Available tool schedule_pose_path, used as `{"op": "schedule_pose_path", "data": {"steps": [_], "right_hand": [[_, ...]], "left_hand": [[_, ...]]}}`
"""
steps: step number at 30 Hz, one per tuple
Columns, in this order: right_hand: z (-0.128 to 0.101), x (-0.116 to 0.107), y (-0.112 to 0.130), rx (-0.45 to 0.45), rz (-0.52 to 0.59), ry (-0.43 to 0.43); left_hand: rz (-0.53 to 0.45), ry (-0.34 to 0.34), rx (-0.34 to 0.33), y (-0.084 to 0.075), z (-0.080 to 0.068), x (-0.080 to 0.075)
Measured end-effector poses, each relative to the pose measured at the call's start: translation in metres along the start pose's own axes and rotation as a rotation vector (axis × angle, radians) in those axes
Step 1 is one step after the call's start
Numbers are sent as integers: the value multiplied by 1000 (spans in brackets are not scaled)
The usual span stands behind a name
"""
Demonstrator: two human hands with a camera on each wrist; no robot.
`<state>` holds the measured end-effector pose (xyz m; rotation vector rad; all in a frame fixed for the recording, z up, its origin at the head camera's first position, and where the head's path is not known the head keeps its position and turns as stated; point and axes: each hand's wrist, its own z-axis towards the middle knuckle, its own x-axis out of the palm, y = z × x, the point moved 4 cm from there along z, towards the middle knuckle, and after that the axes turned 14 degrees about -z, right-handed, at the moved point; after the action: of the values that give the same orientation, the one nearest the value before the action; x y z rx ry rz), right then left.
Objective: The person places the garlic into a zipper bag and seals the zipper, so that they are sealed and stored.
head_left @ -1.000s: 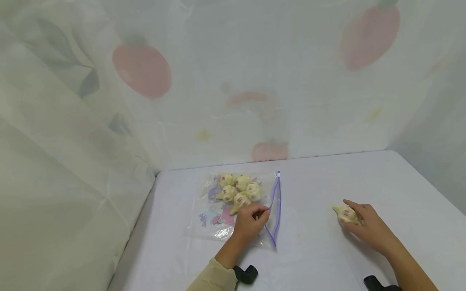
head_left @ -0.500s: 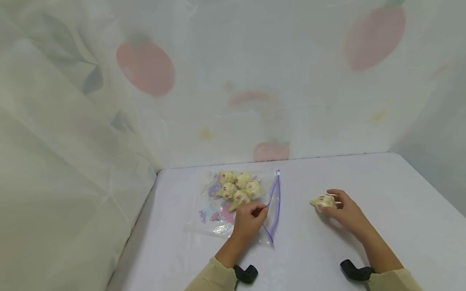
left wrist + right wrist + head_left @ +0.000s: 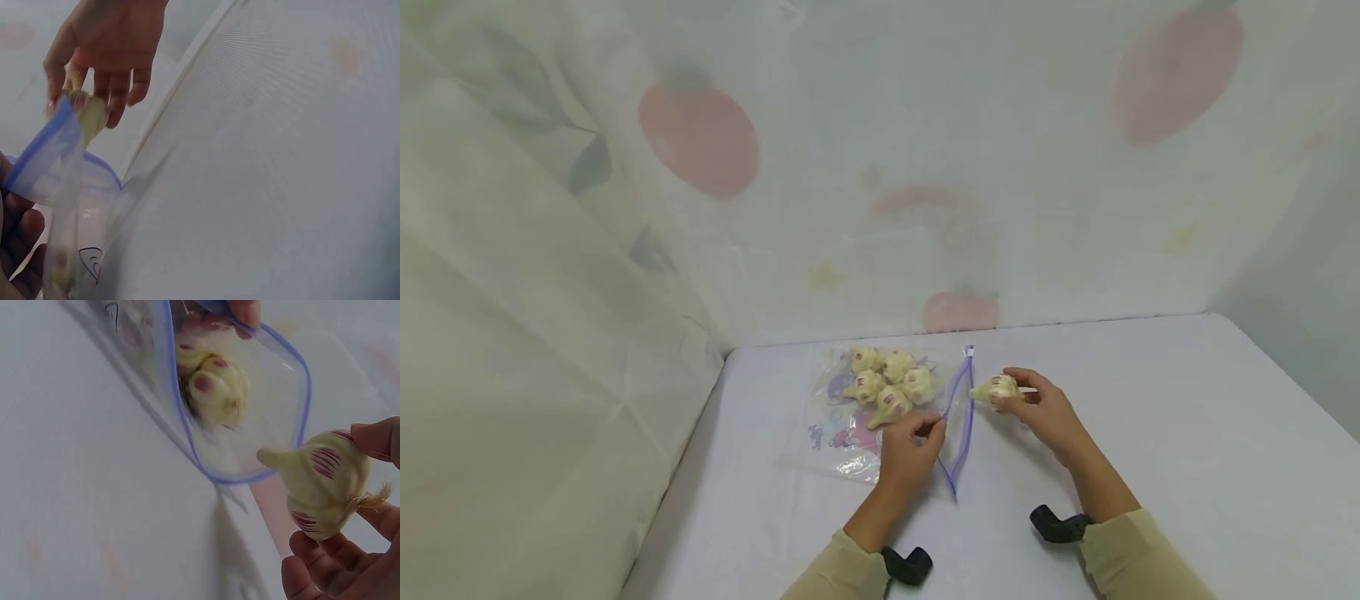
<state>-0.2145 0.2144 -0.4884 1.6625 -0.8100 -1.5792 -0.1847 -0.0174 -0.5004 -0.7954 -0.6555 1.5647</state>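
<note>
Garlic bulb [image 3: 996, 387] in right hand [image 3: 1045, 408] | beside bag mouth [image 3: 958, 417] | left hand [image 3: 908, 446] pinches rim

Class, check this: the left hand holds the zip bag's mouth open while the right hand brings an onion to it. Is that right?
Not quite. The right hand holds a garlic bulb, not an onion; the right wrist view shows it. The left hand does hold the zip bag open.

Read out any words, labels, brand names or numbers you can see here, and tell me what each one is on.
No readable text in any view.
The zip bag carries pink and purple cartoon prints; any lettering there is too blurred to read.
The garlic bulb in the right hand bears purple streaks, no writing.
</note>
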Motion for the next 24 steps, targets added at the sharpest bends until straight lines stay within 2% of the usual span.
{"op": "schedule_pose_path", "data": {"steps": [4, 7, 13, 18, 24], "right_hand": [[11, 15, 7, -16, 42, -40], [15, 26, 9, -19, 54, -66], [13, 43, 8, -65, -5, -98], [10, 53, 8, -122, -81, -96], [10, 57, 13, -152, -82, -94]], "left_hand": [[22, -22, 81, -1, 1, -1], [23, -35, 117, -1, 1, -1], [40, -37, 101, 0, 0, 2], [38, -35, 121, -2, -1, 3], [15, -8, 132, -3, 0, 4]]}}
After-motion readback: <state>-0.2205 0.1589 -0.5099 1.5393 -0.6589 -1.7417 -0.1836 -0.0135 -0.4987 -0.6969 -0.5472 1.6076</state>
